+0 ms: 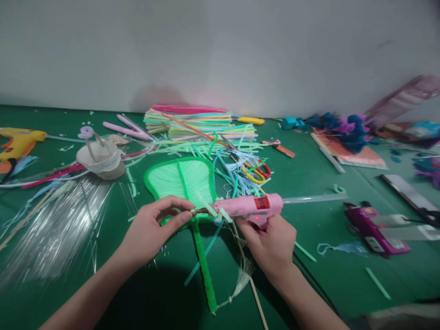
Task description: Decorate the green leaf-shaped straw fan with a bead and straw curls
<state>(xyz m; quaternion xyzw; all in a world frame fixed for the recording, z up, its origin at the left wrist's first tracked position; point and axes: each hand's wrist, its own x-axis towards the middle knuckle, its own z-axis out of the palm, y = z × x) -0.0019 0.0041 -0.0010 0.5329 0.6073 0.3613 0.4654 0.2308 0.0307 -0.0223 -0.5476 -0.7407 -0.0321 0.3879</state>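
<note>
My right hand [271,243] grips a pink hot glue gun [249,205] by its handle, with a clear glue stick [314,198] sticking out of its back end. The gun's nozzle points left and meets the fingertips of my left hand [160,222]. Thumb and forefinger there pinch a small gold bead [193,212]. Beneath both hands lies a green hand fan [167,178], its pale green face framed by a fuzzy rim. Its wrapped green handle [204,270] runs toward me, and a pale tassel [243,277] hangs from the end. My left fingers hide part of the fan's base.
A bundle of coloured pipe cleaners [195,123] lies along the wall. Scissors [254,173] rest right of the fan. At left are a white cup [101,158], a yellow glue gun [20,142] and thin clear wires [65,224]. A purple power strip [374,229] sits at right.
</note>
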